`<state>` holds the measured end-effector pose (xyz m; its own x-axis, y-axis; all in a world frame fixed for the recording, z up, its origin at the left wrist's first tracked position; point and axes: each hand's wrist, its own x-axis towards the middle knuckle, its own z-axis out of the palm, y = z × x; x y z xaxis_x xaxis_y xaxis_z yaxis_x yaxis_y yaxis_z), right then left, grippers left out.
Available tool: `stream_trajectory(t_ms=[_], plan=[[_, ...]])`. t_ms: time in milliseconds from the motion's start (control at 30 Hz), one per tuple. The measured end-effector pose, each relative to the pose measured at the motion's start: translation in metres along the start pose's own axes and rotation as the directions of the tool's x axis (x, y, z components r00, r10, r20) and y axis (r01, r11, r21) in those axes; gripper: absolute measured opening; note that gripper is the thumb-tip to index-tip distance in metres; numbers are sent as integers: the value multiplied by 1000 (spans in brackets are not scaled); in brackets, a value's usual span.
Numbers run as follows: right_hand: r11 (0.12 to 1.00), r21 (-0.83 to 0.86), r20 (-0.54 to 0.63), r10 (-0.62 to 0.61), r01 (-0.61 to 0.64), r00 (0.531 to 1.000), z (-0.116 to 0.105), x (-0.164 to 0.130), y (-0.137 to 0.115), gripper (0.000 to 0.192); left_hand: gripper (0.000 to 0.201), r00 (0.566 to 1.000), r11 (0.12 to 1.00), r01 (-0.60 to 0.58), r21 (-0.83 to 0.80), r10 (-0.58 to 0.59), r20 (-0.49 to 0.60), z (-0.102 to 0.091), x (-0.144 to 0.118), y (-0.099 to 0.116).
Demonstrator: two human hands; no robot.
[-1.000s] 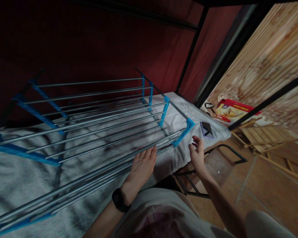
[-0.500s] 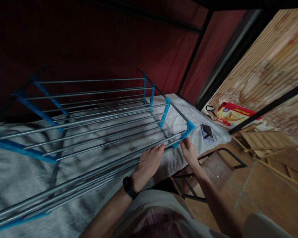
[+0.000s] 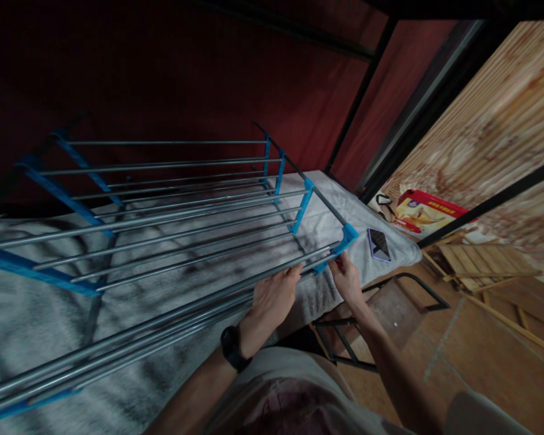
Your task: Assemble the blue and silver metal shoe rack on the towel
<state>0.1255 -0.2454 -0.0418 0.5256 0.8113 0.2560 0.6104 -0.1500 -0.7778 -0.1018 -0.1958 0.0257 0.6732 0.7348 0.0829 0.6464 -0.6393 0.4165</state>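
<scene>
A rack of grey metal tubes (image 3: 181, 225) joined by blue plastic brackets lies on a grey blanket. My left hand (image 3: 275, 297), with a black band on the wrist, is wrapped round the nearest tubes (image 3: 163, 318) close to their right end. Just right of it, my right hand (image 3: 346, 276) has its fingers closed at the lower edge of the near right blue bracket (image 3: 346, 239), where the tubes end. The fingertips of both hands are partly hidden behind the tubes and bracket. One tube end lies loose-looking beside that bracket.
The blanket (image 3: 358, 214) covers a table or bed against a dark red wall. A phone (image 3: 379, 244) lies on it at right. Beyond stand a red and yellow box (image 3: 428, 211), a black-framed chair (image 3: 392, 299) and a folded wooden piece (image 3: 485, 260) on the tiled floor.
The rack's left end has shifted slightly left and up in view. Both hands keep nearly the same places on the tubes and the bracket.
</scene>
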Motion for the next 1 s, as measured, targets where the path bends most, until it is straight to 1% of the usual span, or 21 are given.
stream_trajectory(t_ms=[267,400,567,700,1000], plan=[[1000,-7,-15,-9,9,1000,2,-3,-1,27,38,1000,1000,11,13,-10,-18,0,-2,1],[1000,-3,-15,-24,24,1000,2,-3,-1,29,38,1000,1000,22,15,-22,-4,0,-2,0],[997,-62,-8,-35,34,999,1,-1,-3,30,41,999,999,33,24,-33,28,-3,-2,2],[995,-90,-9,-50,49,999,1,-1,-4,30,41,999,999,43,17,-44,28,-4,-2,3],[998,-53,3,-32,32,999,1,-1,-8,31,40,998,998,64,13,-64,22,-4,-2,3]])
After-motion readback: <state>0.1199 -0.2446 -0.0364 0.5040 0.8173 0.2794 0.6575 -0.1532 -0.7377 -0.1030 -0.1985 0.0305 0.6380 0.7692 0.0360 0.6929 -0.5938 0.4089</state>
